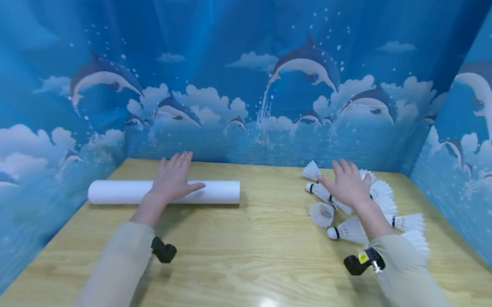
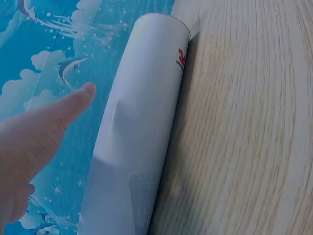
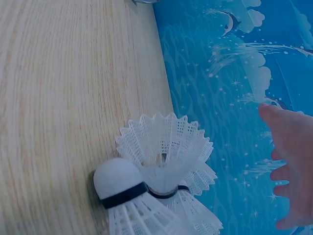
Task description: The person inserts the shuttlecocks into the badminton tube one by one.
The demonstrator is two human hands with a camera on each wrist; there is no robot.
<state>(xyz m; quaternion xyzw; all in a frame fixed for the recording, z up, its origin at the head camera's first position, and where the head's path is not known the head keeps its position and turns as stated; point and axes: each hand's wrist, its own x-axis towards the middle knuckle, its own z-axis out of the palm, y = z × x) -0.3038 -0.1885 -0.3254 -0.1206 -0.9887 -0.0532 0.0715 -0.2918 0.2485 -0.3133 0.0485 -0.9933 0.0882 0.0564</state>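
Note:
A long white tube (image 1: 127, 193) lies on its side at the left of the table, with a small red mark near one end in the left wrist view. Over it hovers my left hand (image 1: 172, 177), fingers straight and thumb spread, holding nothing. My right hand (image 1: 348, 183) is stretched out above a loose heap of white shuttlecocks (image 1: 349, 229), also without anything in its grasp. In the right wrist view, one shuttlecock (image 3: 120, 181) shows a rounded white cork with a black band, and the hand stays apart from it.
The wooden table (image 1: 260, 249) runs back to a blue curtain (image 1: 236, 53) printed with dolphins and clouds, which also encloses the left and right sides. A black wrist camera (image 1: 163, 251) sits on the left forearm, another black camera (image 1: 360, 262) on the right.

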